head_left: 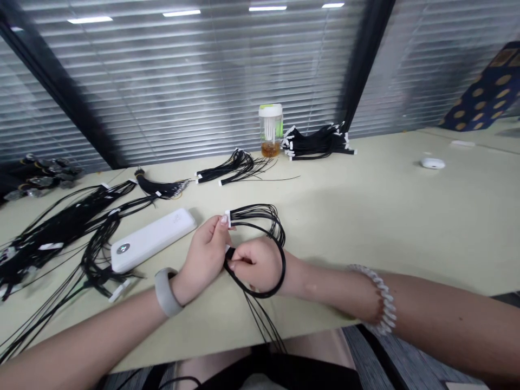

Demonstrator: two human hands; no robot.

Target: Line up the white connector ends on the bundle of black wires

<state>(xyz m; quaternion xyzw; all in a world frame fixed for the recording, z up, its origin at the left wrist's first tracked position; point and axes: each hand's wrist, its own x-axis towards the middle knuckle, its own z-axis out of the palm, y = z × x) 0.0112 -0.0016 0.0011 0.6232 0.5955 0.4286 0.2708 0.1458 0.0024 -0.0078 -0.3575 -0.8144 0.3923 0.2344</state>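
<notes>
Pinching a white connector (228, 218), the left hand (205, 260) holds looped black wires (271, 216) near the front edge of the table (406, 233). The right hand (255, 264) curls shut around the wires. Open tabletop stretches rightward; a white power bank (152, 239) lies just left.

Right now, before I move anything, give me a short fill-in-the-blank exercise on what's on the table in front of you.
The connector held by the left hand is ____. The wires gripped by the right hand are ____. In the head view, the white power bank lies to the ____ of both hands. The liquid in the jar is ____.

Missing words: white; black; left; amber.
</notes>
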